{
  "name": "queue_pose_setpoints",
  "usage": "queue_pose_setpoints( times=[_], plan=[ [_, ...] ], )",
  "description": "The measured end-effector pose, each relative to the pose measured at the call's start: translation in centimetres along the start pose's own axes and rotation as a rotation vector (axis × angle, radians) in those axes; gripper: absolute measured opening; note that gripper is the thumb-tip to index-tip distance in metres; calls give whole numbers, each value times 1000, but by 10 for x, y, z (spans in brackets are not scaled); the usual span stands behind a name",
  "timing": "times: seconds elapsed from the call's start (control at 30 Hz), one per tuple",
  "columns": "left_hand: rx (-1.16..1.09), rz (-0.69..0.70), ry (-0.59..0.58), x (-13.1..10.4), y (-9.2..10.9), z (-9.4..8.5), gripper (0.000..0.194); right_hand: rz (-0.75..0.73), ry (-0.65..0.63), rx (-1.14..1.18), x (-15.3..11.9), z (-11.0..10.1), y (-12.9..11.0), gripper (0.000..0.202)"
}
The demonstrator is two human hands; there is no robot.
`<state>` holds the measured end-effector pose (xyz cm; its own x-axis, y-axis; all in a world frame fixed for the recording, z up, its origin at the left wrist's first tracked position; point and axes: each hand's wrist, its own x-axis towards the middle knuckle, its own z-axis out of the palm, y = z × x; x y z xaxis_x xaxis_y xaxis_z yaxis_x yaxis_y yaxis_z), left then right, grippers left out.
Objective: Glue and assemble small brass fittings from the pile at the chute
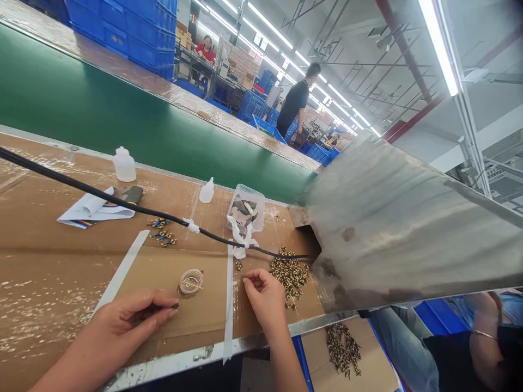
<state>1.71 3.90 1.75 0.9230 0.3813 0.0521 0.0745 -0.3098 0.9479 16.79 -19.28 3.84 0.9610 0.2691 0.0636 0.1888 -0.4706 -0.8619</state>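
My left hand (pixel 126 321) is over the cardboard-covered bench, thumb and forefinger pinched on a small dark part (pixel 175 306). Just beyond those fingertips sits a small round clear dish (pixel 188 287) with a thin stick in it. My right hand (pixel 265 296) has its thumb and forefinger together; anything between them is too small to make out. Beside it on the right lies a pile of small brass-and-black parts (pixel 291 276). A few similar pieces (pixel 238 265) lie beyond its fingertips. Several small parts with blue on them (pixel 163 237) rest farther left.
A black cable (pixel 93 190) crosses the bench above the work. Behind stand two white bottles (pixel 125 166) and a clear plastic box (pixel 258 220), before a green conveyor belt (pixel 122 120). A metal panel (pixel 408 234) rises on the right. A seated person's arm (pixel 484 337) is beyond it.
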Motion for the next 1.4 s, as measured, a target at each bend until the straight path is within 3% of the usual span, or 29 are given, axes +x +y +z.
queue_pose_setpoints(
  times=[0.2,0.43,0.7,0.93,1.2,1.4],
  plan=[
    [-15,7,23,-3,5,3,20,63,-51,310,-22,3,3,22],
    [-57,-40,7,-21,18,9,19,31,-75,516,-48,20,-2,16],
    [-72,-48,-3,-27,18,10,19,-6,-206,550,-57,32,-8,17],
    [-46,-44,-81,-18,20,12,19,-36,-251,420,-60,31,-19,19],
    [-31,44,-114,-20,14,15,11,95,-208,569,-66,38,-19,19],
    [18,55,-130,-22,17,14,10,159,-311,595,-71,44,-23,17]
  ],
)
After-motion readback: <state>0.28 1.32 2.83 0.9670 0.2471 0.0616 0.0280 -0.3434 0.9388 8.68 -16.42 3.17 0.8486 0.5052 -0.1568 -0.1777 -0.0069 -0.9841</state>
